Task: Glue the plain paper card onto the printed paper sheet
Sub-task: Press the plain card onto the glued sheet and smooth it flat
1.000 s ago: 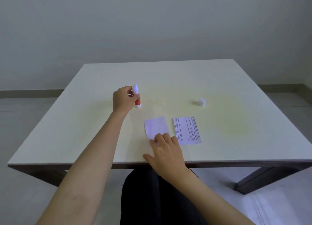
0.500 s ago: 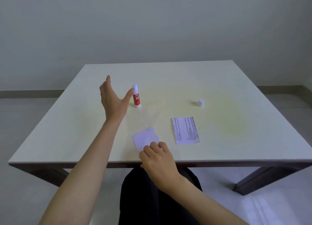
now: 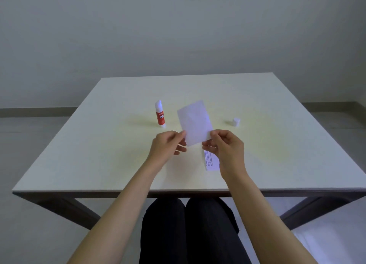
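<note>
Both hands, left [image 3: 168, 144] and right [image 3: 225, 146], grip the plain paper card [image 3: 195, 122] above the bench [image 3: 99, 154]; the printed paper sheet [image 3: 211, 160] lies beneath the right hand.

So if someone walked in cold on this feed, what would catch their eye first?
First, the plain white paper card held up above the middle of the pale square table, pinched at its lower corners by the left hand and the right hand. Next, the red-and-white glue stick standing uncapped just left of it, with its small white cap off to the right. The printed paper sheet lies flat, partly hidden under the right hand.
</note>
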A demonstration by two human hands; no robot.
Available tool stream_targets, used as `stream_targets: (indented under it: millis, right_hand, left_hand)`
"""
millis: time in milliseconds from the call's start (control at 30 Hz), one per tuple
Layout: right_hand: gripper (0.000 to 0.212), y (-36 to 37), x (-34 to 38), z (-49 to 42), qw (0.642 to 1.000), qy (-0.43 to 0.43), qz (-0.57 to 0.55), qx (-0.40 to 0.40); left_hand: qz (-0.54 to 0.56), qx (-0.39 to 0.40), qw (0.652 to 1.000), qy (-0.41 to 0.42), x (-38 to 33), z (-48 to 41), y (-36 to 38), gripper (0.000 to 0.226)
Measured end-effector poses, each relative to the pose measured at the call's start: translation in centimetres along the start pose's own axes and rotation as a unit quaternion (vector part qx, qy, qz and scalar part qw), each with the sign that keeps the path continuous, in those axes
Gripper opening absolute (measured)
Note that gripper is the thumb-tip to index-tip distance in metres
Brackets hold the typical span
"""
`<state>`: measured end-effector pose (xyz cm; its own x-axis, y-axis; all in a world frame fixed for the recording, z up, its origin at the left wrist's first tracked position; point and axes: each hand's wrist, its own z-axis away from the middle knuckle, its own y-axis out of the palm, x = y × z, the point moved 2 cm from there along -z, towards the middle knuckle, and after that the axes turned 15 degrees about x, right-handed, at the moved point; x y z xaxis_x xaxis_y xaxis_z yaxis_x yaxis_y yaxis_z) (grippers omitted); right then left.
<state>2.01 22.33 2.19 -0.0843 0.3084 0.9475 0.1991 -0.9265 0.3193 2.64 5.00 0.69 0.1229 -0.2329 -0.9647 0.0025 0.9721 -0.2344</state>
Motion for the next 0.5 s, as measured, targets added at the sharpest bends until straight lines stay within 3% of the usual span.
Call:
stream_targets:
  millis: [200, 333, 500]
  right_hand:
    - [0.011, -2.7, -0.1, 0.6, 0.998, 0.030, 0.052, -0.008]
    - [0.018, -5.5, 0.3, 0.4, 0.984, 0.036, 0.166, -0.051]
    - [0.019, -7.2, -0.8, 0.5, 0.941, 0.089, 0.324, -0.048]
  left_hand:
    - [0.062, -0.011, 0.998, 0.008, -1.4, -0.9, 2.7, 0.015]
    - [0.013, 0.044, 0.999, -0.016, -1.0, -0.6, 4.3, 0.014]
    - [-0.095, 0.047, 0.993, -0.058, 0.0, -0.3, 5.6, 0.019]
